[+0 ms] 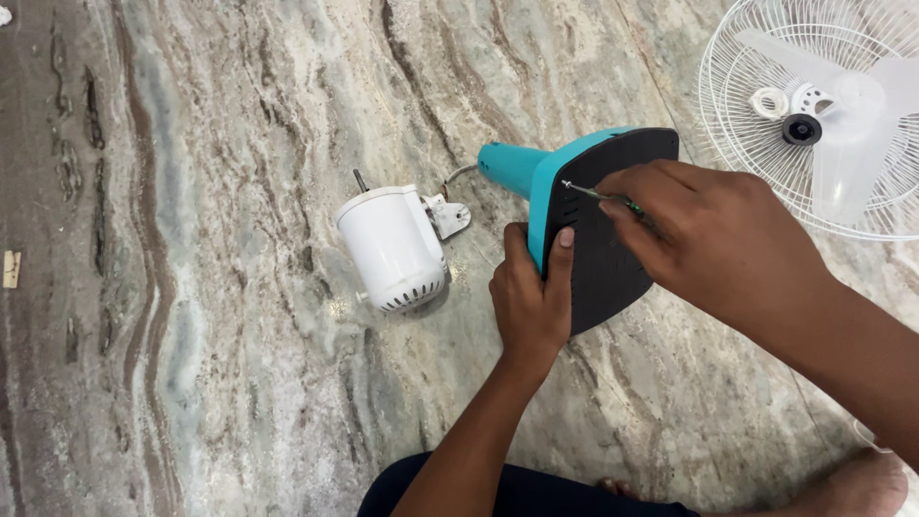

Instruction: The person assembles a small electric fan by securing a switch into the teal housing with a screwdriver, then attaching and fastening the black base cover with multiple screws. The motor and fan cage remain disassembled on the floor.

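A teal fan base (541, 182) with a black underside plate (613, 258) lies tipped on its edge on the marble floor. My left hand (529, 297) grips its lower rim, thumb pressed on the black plate. My right hand (713, 235) holds a small screwdriver (598, 195) with a green handle, its tip set against the upper part of the black plate. A white fan motor housing (392, 247) with a short shaft lies to the left, joined to the base's neck by a wire and a small bracket.
A white wire fan guard (766, 153) with translucent blades and hub parts lies at the upper right. A small pale scrap (11, 269) rests at the far left. My knee and bare foot (862, 483) show along the bottom.
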